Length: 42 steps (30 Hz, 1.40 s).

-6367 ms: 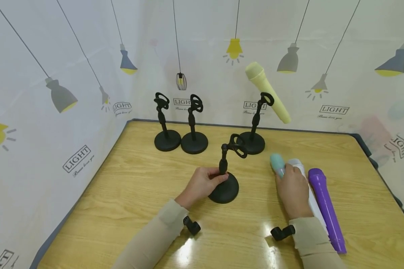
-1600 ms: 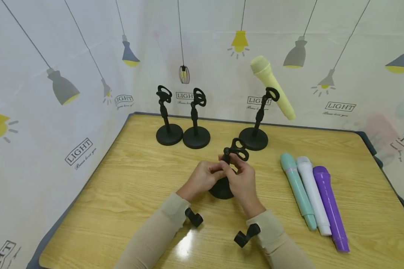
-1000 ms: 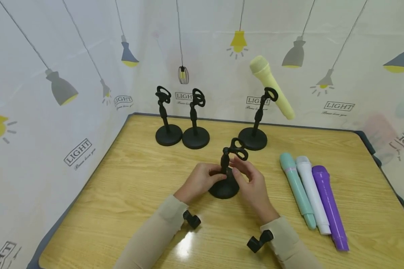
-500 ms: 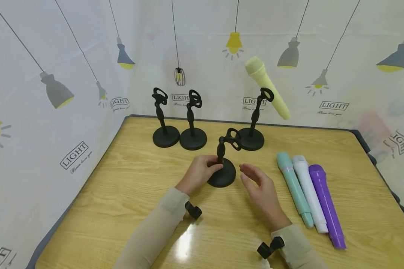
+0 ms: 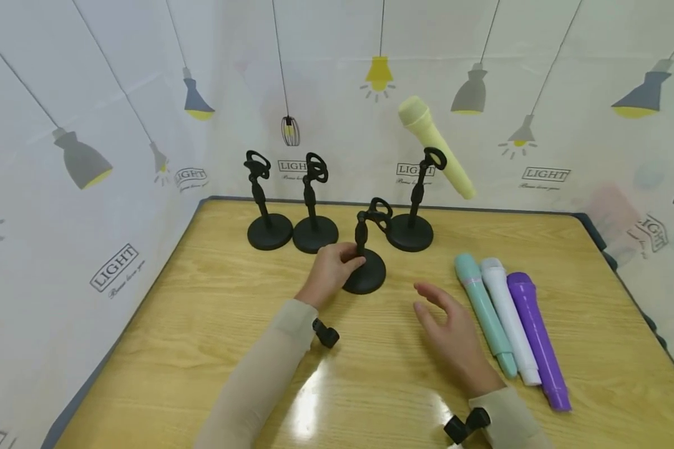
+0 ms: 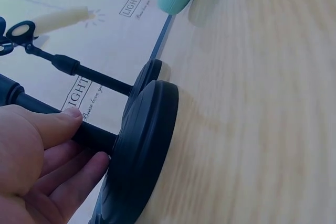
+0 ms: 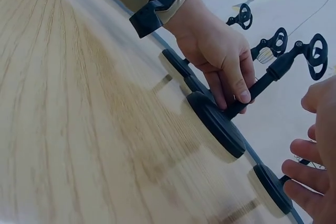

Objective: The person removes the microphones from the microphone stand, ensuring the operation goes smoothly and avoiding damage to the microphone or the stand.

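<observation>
My left hand [image 5: 328,271] grips the pole of a black desktop microphone stand [image 5: 366,274] just above its round base. The stand is upright with its clip bare; in the left wrist view its base [image 6: 144,150] is at the tabletop. Apart from everything, my right hand [image 5: 452,330] hovers with loosely bent fingers, between that stand and a teal microphone [image 5: 485,315]. A white microphone [image 5: 511,321] and a purple microphone [image 5: 539,343] lie alongside the teal one.
Behind, another stand [image 5: 410,234] carries a tilted yellow microphone [image 5: 440,149] in its clip. Two more stands, one at far left [image 5: 269,232] and one beside it [image 5: 314,234], have bare clips. The printed backdrop [image 5: 348,168] rises behind the wooden table [image 5: 219,324].
Earlier my right hand touched the microphones, then worked at the stand with my left. It has since let go and drawn back right. My left hand has moved the stand toward the back row.
</observation>
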Available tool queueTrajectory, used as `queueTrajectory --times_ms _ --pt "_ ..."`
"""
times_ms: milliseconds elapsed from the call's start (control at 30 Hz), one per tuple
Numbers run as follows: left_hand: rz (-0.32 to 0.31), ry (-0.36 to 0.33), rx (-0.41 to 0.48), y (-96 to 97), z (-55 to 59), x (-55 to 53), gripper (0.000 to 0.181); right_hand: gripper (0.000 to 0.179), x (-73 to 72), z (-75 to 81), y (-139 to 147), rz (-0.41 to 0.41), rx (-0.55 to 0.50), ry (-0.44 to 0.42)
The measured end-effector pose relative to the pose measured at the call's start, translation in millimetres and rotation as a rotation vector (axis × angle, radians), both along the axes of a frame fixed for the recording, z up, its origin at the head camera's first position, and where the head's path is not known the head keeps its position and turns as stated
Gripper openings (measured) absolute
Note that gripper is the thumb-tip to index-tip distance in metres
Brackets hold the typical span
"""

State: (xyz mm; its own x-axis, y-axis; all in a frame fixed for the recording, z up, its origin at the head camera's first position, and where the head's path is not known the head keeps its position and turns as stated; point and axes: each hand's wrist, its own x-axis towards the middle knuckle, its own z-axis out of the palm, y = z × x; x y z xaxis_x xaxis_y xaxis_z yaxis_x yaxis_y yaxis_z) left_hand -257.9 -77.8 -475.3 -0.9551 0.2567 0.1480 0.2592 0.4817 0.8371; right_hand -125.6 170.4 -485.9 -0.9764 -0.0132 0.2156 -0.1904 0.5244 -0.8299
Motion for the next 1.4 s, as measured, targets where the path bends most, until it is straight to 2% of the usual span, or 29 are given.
queueTrajectory --times_ms 200,333,733,1033,1233,1400 --pt "0.043 -0.009 0.020 2.2 1.3 -9.2 0.033 0.042 4.0 0.5 8.5 0.002 0.013 0.006" --pt "0.048 0.004 0.023 5.0 1.7 -16.5 0.032 0.040 7.1 -1.1 12.8 -0.017 0.009 0.023" --pt "0.092 0.040 -0.036 11.8 2.3 -44.3 0.034 0.036 19.6 -0.6 18.1 -0.021 0.016 0.081" --pt "0.111 0.026 -0.027 15.1 5.0 -58.2 0.031 0.034 24.1 -1.2 20.0 -0.014 0.008 0.118" --pt "0.126 0.013 -0.033 20.9 6.2 -69.8 0.031 0.033 26.0 0.7 21.1 -0.007 -0.006 0.106" --pt "0.150 -0.001 -0.025 27.4 6.6 -75.2 0.031 0.034 27.6 0.8 22.3 -0.003 -0.009 0.103"
